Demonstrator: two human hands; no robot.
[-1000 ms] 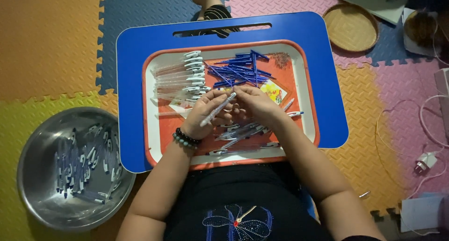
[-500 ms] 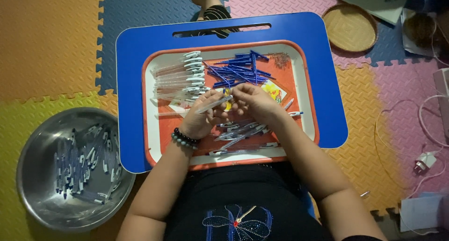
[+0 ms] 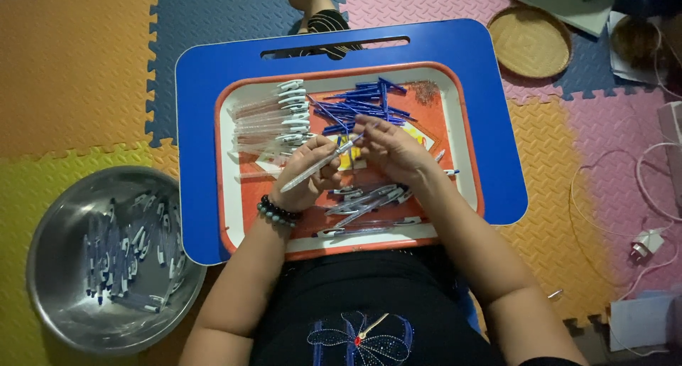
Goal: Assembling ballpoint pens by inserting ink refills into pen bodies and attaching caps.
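My left hand [image 3: 307,173], with a bead bracelet at the wrist, grips a clear pen barrel [image 3: 312,168] that slants up to the right over the orange tray [image 3: 226,195]. My right hand [image 3: 393,151] pinches the barrel's upper end, where a thin blue refill [image 3: 357,136] sticks out. On the tray lie a row of clear barrels with white caps [image 3: 273,121] at the left, a pile of blue refills [image 3: 359,103] at the top, and several finished pens [image 3: 369,201] under my wrists.
The tray rests on a blue lap table [image 3: 497,110]. A steel bowl [image 3: 53,245] with several pens stands on the foam floor mats at the lower left. A woven basket [image 3: 529,40] lies at the upper right, a white cable and charger [image 3: 643,241] at the right.
Both hands have shifted slightly and the barrel now tilts more steeply, with the blue refill showing at its upper end between my right fingers.
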